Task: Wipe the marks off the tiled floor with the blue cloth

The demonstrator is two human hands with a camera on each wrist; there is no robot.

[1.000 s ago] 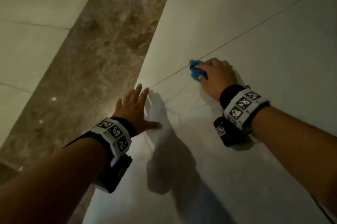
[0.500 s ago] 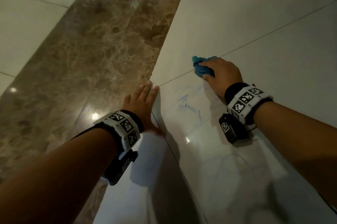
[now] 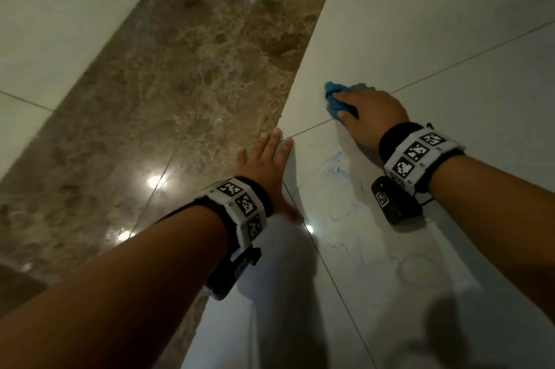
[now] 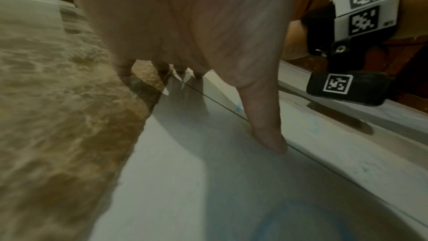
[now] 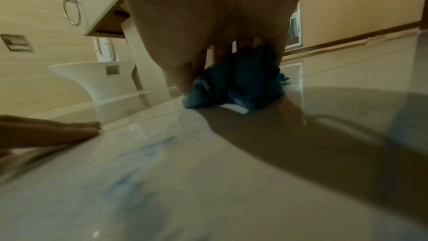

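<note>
Cloth, blue and bunched (image 3: 335, 100), lies on the pale tiled floor (image 3: 450, 47) under the right hand (image 3: 371, 116), just past the grout line that runs across the tile; the fingers curl over the bundle and clutch it against the floor, with the wad poking out beyond the fingertips toward the brown marble strip (image 3: 192, 74). From the right wrist view the cloth (image 5: 236, 83) sits bundled beneath the fingers (image 5: 185, 78), touching the glossy tile. Faint blue marks (image 3: 336, 167) smear the tile on the near side of the grout line, between the two hands, and more pale blue traces and a ring-shaped smudge show nearer the camera. The left hand (image 3: 267, 170) lies flat, fingers straight and slightly spread, holding nothing, its fingertips reaching onto the edge of the marble strip and its thumb (image 4: 266, 131) pressed to the pale tile beside a grout line. Both wrists carry white bands with black square markers (image 3: 243, 203). In the right wrist view a white pedestal basin (image 5: 92, 78) and a metal towel ring (image 5: 71, 10) stand in the background, well apart from the cloth
</note>
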